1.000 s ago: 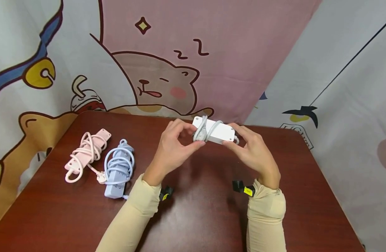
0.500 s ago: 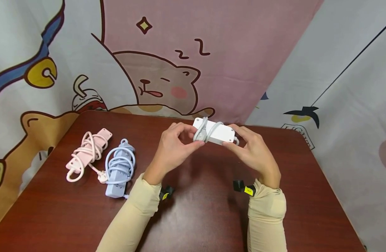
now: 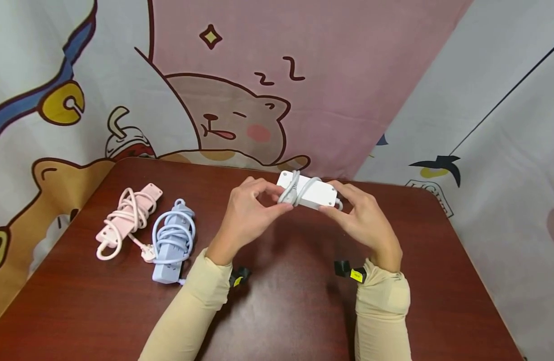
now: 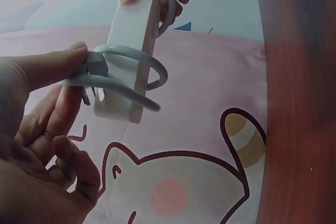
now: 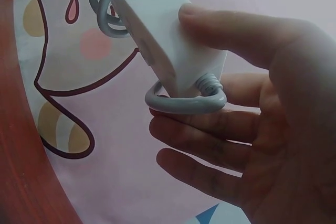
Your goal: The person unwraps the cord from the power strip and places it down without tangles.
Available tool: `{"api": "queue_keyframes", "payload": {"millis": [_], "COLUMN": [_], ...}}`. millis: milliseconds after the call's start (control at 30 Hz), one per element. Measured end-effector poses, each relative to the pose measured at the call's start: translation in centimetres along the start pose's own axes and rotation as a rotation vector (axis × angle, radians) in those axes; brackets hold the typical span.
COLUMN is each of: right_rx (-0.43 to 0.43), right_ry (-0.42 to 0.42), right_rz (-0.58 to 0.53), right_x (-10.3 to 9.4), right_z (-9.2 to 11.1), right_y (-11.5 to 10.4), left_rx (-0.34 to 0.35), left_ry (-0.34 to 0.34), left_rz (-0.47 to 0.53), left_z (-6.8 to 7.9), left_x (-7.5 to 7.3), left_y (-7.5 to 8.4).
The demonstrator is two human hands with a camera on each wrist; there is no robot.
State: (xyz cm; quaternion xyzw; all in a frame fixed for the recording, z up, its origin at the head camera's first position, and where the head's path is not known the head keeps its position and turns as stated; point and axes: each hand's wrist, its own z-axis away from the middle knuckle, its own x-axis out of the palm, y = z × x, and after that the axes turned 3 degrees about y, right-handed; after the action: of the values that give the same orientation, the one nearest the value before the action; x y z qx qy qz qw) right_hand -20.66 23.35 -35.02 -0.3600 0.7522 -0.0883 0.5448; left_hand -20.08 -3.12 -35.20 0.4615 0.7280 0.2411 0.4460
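Both hands hold up a white power strip (image 3: 319,192) with its grey cord wound around it, over the far part of the table. At its left end, my left hand (image 3: 252,213) pinches the grey plug (image 4: 97,64) and cord between thumb and fingers. My right hand (image 3: 365,218) grips the other end, thumb on the near side, fingers behind. In the right wrist view the cord (image 5: 186,104) loops out of that end below the thumb. On the table to the left lie a pink power strip (image 3: 129,215) and a blue power strip (image 3: 172,245), each wrapped in its own cord.
The dark red-brown table (image 3: 295,321) reaches back to a printed curtain (image 3: 340,90) along its far edge. Beside the blue strip lies the pink strip's plug (image 3: 148,253). Black wrist mounts (image 3: 342,267) sit on the inner side of both sleeves.
The white power strip has dipped very slightly, with both hands keeping the same hold. The whole scene has shifted a little to the right in the head view.
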Motion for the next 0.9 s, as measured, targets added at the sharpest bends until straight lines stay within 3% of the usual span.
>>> {"api": "queue_keyframes", "payload": {"millis": [500,900], "right_rx": [-0.031,-0.068], "right_ry": [0.001,0.037], "right_rz": [-0.022,-0.017], "right_x": [0.17,0.34], "right_z": [-0.05,-0.17], "right_y": [-0.39,-0.68], "left_rx": [0.036,0.305], "left_ry": [0.048,0.153], "left_rz": [0.071,0.011], "left_z": [0.06,-0.07], "left_x": [-0.22,0.05], "left_y": [-0.11,-0.68]}}
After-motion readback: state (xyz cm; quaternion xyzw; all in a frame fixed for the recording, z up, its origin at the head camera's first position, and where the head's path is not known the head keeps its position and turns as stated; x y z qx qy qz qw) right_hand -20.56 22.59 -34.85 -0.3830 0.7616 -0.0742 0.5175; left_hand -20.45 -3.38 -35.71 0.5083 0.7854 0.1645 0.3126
